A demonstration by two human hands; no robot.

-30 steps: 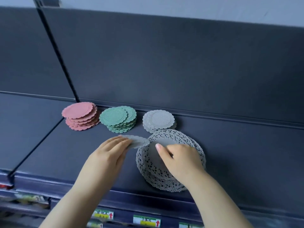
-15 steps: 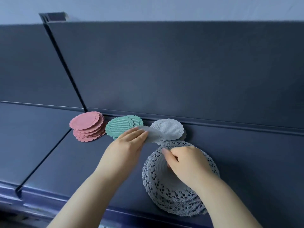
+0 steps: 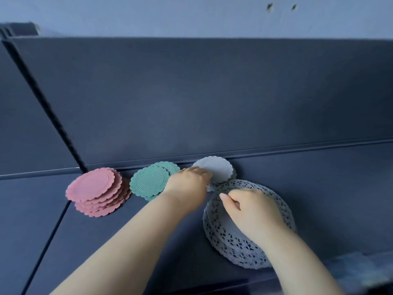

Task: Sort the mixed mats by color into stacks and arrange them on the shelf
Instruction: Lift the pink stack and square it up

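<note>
Three stacks of small scalloped mats stand along the back of the dark shelf: pink, green and grey. My left hand reaches over the green stack's right edge and holds a small grey mat by its left rim, flat on top of the grey stack. In front of that stack lies a pile of large grey lace mats. My right hand sits on this pile with curled fingers that pinch the top lace mat near its middle.
The shelf's upright back panel rises directly behind the stacks. A dark slotted post divides this bay from the one on the left. The shelf's front edge runs just below the lace pile.
My left hand carried the small grey mat up and to the right, from in front of the green stack onto the grey stack. My right hand stayed on the lace pile. The camera tilted upward.
</note>
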